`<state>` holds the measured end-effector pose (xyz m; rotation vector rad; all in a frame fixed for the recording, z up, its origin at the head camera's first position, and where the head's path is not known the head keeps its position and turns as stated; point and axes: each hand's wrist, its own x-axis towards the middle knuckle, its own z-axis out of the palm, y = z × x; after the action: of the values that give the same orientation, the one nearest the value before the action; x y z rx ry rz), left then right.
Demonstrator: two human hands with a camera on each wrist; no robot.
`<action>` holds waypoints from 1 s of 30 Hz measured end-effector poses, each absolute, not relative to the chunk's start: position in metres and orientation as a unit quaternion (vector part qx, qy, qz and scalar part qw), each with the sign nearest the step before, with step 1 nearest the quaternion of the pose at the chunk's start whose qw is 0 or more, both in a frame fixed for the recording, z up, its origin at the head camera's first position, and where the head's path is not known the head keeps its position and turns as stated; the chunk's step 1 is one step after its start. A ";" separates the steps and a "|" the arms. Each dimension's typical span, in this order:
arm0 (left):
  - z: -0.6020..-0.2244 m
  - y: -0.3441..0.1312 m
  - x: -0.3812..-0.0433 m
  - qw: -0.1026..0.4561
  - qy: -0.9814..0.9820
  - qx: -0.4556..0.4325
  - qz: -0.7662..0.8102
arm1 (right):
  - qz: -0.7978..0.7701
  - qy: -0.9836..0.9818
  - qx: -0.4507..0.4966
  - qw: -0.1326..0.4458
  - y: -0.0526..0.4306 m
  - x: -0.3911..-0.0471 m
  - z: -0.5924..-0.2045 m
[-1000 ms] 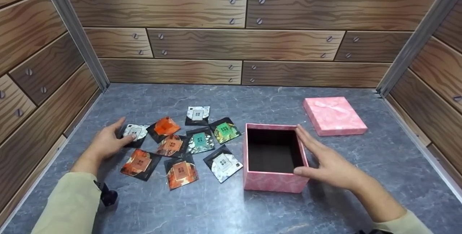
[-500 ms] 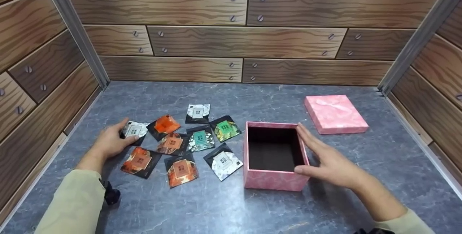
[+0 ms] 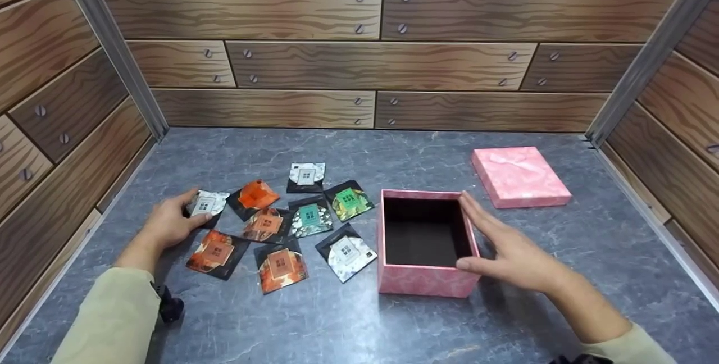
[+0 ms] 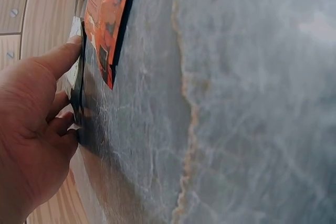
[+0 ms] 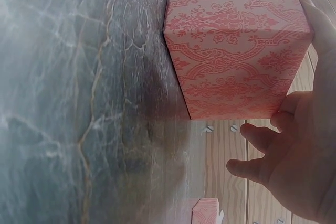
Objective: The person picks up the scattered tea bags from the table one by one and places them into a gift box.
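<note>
My left hand point(image 3: 168, 219) pinches a white-and-black sachet point(image 3: 209, 204) at the left end of a loose group of flat sachets. In the left wrist view the thumb lies on that sachet's face point(image 4: 76, 69), with fingertips at its far edge. My right hand point(image 3: 514, 254) rests along the right side of an uncovered pink box point(image 3: 424, 281). Its thumb touches the front right corner and its extended fingers the back right one. The box's dark inside shows nothing in it. In the right wrist view some fingers stand off the patterned pink wall point(image 5: 231, 72).
Around the group lie orange sachets point(image 3: 218, 253), green ones point(image 3: 349, 200) and white ones point(image 3: 346, 251), some overlapping. A pink lid point(image 3: 522, 178) with a bow lies behind the box to the right. Wood-patterned walls point(image 3: 314, 63) enclose the grey marbled table point(image 3: 348, 330).
My left hand has closed its thumb and fingers onto the white-and-black sachet, and that sachet has tilted slightly. My right hand stays at the box.
</note>
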<state>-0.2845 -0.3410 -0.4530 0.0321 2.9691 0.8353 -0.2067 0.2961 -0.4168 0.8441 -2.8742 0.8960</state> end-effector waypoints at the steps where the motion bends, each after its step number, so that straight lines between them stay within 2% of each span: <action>1: -0.453 -0.341 -0.285 0.030 0.962 0.008 0.273 | 0.286 -0.919 0.270 0.008 0.296 -0.207 -0.417; 6: -0.453 -0.342 -0.285 0.020 0.957 0.002 0.289 | 0.284 -0.919 0.273 0.011 0.296 -0.206 -0.416; 22: -0.450 -0.338 -0.281 -0.086 0.954 -0.011 0.287 | 0.283 -0.919 0.275 0.016 0.295 -0.204 -0.413; 30: -0.440 -0.339 -0.278 -0.088 0.943 -0.009 0.320 | 0.283 -0.919 0.275 0.011 0.295 -0.204 -0.413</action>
<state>-0.2782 -0.3394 -0.4400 -0.0307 3.1407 1.0663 -0.2039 0.2948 -0.4126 0.8581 -2.8669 0.8821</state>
